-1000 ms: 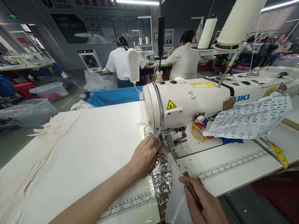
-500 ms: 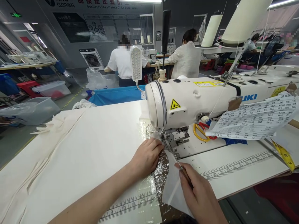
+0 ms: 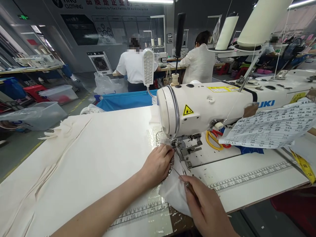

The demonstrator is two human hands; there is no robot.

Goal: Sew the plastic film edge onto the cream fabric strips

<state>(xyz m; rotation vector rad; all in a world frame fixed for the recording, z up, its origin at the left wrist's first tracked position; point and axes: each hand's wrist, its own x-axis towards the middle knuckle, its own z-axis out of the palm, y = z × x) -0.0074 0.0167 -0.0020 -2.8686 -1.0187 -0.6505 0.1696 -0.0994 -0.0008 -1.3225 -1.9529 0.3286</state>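
Note:
My left hand (image 3: 159, 163) lies just in front of the needle area of a white sewing machine (image 3: 199, 108), its bent fingers pressed on white fabric (image 3: 176, 194). Closed round the dark handle of a thin pointed metal tool (image 3: 189, 187) is my right hand (image 3: 206, 204), lower and to the right. The tool's slim shaft points up and left over the fabric toward my left fingers. The fabric hangs in a curve between both hands, over the table's front edge. What my left fingertips pinch is hidden.
Pale cloth pieces (image 3: 61, 144) lie at the table's left. Red and yellow scissors (image 3: 214, 140), a written paper (image 3: 269, 126) and a yellow tape measure (image 3: 303, 166) are at the right. Thread cones (image 3: 227, 33) stand above; two people sit beyond.
The white fabric has shifted left and covers more of the shiny brown strip. The tool's tip has swung left toward my left hand. The whole view has shifted slightly.

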